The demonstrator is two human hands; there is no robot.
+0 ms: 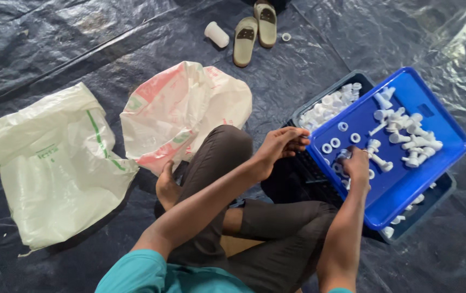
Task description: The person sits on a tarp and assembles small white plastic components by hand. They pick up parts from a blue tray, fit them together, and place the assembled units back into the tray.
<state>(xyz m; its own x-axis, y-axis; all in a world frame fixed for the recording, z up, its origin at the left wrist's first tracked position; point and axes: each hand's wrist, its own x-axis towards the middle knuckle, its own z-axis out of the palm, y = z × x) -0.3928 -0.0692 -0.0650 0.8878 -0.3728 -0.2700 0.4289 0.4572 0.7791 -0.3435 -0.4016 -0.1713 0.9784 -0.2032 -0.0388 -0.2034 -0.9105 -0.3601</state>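
So the person is sitting cross-legged on the floor, which is covered in dark plastic sheeting, dark trousers and a teal top nearest the camera. Looks to me like the sorting or picking step with small white plastic parts. The right hand is down on the near edge of the blue tray, fingers curled among the white plastic fittings and little white rings; I can't tell if it actually has 1 pinched or is just raking through them. The left hand hovers just beside the tray's near corner, fingers bunched loosely, and whether anything is in that grip is hidden.

The tray sits tilted on top of a dark crate that holds more white pieces. My guess is the next move needs a fine pinch on 1 small part without nudging the tilted tray.

Packaging: left of the knee lies a crumpled white sack with pink-red print, and further left a white sack with green print, both slumped flat. Farthest off, 2 beige sandals, a white tube-shaped container on its side and a stray white ring.
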